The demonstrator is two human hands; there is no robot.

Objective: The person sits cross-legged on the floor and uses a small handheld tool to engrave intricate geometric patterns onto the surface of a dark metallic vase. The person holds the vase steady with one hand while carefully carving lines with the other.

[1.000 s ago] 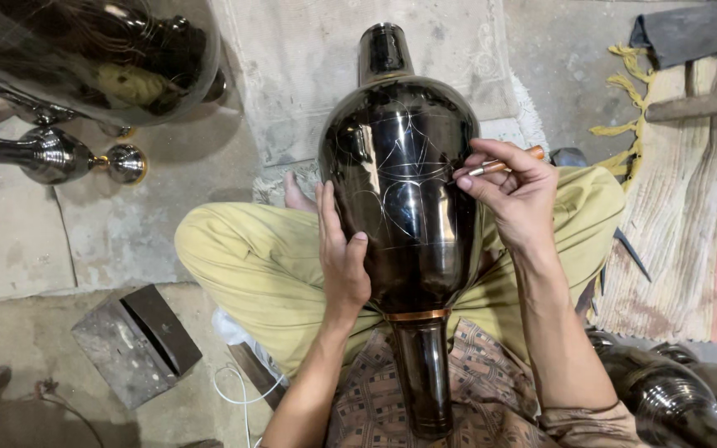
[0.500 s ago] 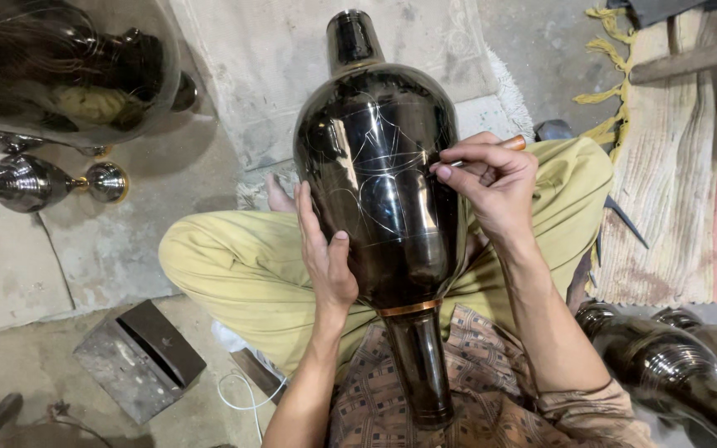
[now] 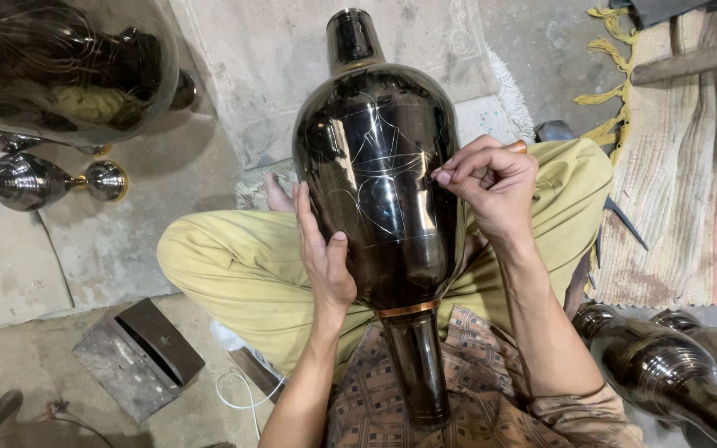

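A large glossy black metal vase (image 3: 375, 174) with thin scratched line patterns lies across my lap, one narrow end pointing away and the other toward my body. My left hand (image 3: 322, 249) rests flat against the vase's left side, fingers spread along the curve. My right hand (image 3: 491, 187) is closed on a small engraving tool (image 3: 518, 147) with a wooden handle, its tip held against the vase's right side. My legs in yellow-green trousers (image 3: 234, 265) are crossed under the vase.
A big shiny dark vessel (image 3: 60, 66) and a metal stand piece (image 3: 35, 178) lie at the upper left. More dark vases (image 3: 674, 373) lie at the lower right. A grey metal block (image 3: 139, 357) and a white cord sit at the lower left. A striped rug (image 3: 682, 166) lies at right.
The view has shifted so the vase sits a little lower and more central. My right hand has moved slightly along the vase's right side; the left hand keeps its hold.
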